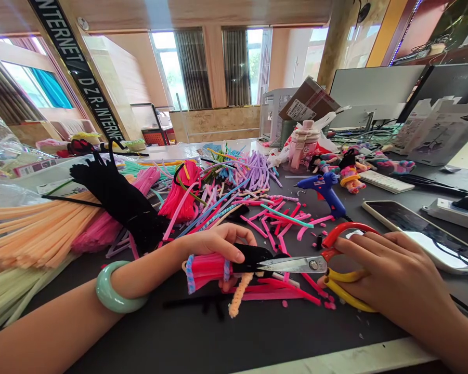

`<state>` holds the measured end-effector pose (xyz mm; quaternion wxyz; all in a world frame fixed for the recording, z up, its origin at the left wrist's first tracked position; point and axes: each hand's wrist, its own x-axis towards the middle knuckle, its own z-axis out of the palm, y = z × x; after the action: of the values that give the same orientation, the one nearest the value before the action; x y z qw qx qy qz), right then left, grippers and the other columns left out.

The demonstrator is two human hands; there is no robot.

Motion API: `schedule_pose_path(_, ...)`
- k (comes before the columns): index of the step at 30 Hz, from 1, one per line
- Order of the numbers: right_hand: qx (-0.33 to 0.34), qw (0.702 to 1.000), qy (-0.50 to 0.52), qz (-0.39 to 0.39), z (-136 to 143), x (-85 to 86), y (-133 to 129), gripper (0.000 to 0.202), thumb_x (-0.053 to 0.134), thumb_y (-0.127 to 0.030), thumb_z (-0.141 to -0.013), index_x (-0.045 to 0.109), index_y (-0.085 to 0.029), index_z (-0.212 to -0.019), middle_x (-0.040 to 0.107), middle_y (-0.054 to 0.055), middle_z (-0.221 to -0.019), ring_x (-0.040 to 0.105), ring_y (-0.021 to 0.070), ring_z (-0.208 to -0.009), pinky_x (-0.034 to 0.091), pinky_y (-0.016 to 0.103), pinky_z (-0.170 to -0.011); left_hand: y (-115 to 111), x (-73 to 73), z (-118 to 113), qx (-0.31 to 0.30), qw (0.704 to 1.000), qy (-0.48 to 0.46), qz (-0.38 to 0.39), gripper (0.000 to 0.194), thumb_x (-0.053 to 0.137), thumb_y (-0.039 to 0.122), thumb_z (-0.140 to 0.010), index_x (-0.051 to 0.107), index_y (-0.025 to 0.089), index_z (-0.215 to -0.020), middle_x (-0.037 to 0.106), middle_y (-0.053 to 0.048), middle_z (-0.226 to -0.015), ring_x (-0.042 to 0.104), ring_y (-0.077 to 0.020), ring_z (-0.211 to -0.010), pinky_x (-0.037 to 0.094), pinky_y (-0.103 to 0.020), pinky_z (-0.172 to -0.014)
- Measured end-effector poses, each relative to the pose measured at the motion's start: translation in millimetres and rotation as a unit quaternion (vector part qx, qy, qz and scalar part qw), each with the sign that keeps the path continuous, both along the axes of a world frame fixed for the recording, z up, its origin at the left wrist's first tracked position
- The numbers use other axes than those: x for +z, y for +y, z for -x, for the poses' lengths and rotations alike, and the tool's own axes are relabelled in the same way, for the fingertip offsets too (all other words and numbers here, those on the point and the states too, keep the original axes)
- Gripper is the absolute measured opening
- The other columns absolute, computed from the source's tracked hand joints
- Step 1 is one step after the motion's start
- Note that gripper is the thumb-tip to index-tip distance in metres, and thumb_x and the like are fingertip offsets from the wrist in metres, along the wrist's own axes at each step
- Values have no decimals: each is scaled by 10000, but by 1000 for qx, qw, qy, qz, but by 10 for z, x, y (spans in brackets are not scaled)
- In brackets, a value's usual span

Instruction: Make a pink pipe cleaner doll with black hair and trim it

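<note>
My left hand (218,244) is wrapped round a small pipe-cleaner figure (208,271), which lies sideways with a pink skirt edged in blue and purple, a black upper part and a peach arm hanging down. My right hand (386,270) grips scissors (296,265) by their red and yellow handles. The blades point left and lie against the black part of the figure, nearly closed. Pink pipe-cleaner strips (273,291) lie under and beside the figure. My left palm is hidden behind the figure.
Bundles of peach (42,228), black (117,192) and pink (185,192) pipe cleaners cover the left. Cut pieces are scattered centrally. A blue glue gun (325,189), pink bottle (302,145), phone (421,228) and keyboard (386,182) stand or lie at the right.
</note>
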<state>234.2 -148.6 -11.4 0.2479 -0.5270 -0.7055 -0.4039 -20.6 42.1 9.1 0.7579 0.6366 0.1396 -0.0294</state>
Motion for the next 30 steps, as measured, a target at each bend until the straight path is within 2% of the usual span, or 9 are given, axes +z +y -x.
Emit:
schedule_pose_path(4,-1,1000,-19,18,-45,-14,-2,123,580,-362,-886,610,-246,-859,691,-4,-720,618,154,-655,377,327,-701,-13,7,-4,-6,1000,-13,4,464,937,388,-531,652,149,-808,714,4,-652,597,-109,-447,405,-171,-411)
schedule_pose_path(8,-1,999,-24,23,-71,-23,-6,118,620,-370,-847,609,-253,-861,702,-10,-736,629,155,-661,375,325,-708,-12,-2,-3,-13,1000,-15,3,464,930,399,-548,648,153,-821,706,3,-636,597,-115,-442,409,-172,-402)
schedule_pose_path(17,-17,999,-22,22,-21,-16,-23,185,601,-432,-874,585,-253,-828,645,-21,-663,593,148,-630,356,322,-705,-4,-5,3,-10,1000,-9,-7,489,934,419,-542,640,147,-824,703,-2,-652,598,-112,-471,418,-183,-449)
schedule_pose_path(21,-26,999,-9,18,-35,-33,-35,164,589,-401,-876,582,-253,-807,634,-22,-663,582,146,-635,352,318,-699,0,-5,-3,-7,1000,-10,-14,492,941,414,-524,647,145,-813,702,3,-650,606,-119,-488,445,-201,-488)
schedule_pose_path(25,-24,999,-29,19,-44,-35,-31,186,623,-428,-850,586,-252,-800,611,-29,-634,570,145,-619,341,310,-655,13,-17,-1,-10,1000,-13,-11,481,928,417,-544,648,146,-827,703,-11,-651,605,-129,-484,413,-201,-469)
schedule_pose_path(30,-29,999,-30,18,-32,-14,-32,168,598,-406,-872,598,-255,-799,602,-26,-621,564,151,-612,342,326,-685,16,-18,-1,-12,1000,-6,-3,485,926,422,-542,642,153,-827,695,-11,-637,596,-124,-480,398,-191,-462)
